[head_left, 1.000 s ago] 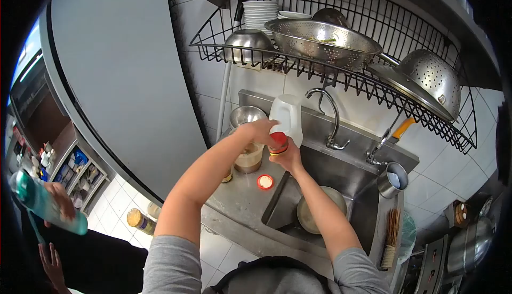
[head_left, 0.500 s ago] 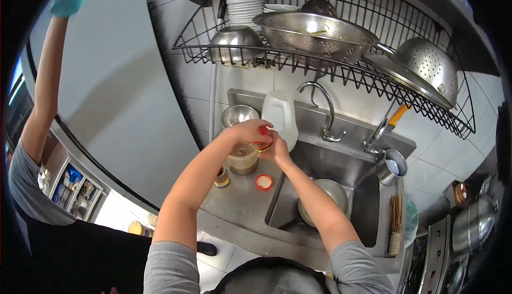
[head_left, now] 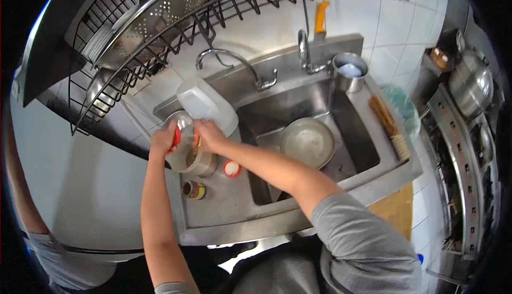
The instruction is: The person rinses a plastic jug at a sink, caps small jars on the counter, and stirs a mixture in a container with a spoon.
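Lid (head_left: 231,168) lies loose, near-left jar (head_left: 194,190) open; left hand (head_left: 163,139) pinches a red piece (head_left: 177,136), right hand (head_left: 210,135) an orange-red piece (head_left: 197,138); remainder unclear.

The person wears grey short sleeves (head_left: 368,235), creased and ending above the elbows, and dark cloth (head_left: 277,274) over the chest. Left hand (head_left: 162,140) and right hand (head_left: 211,135) are bare.
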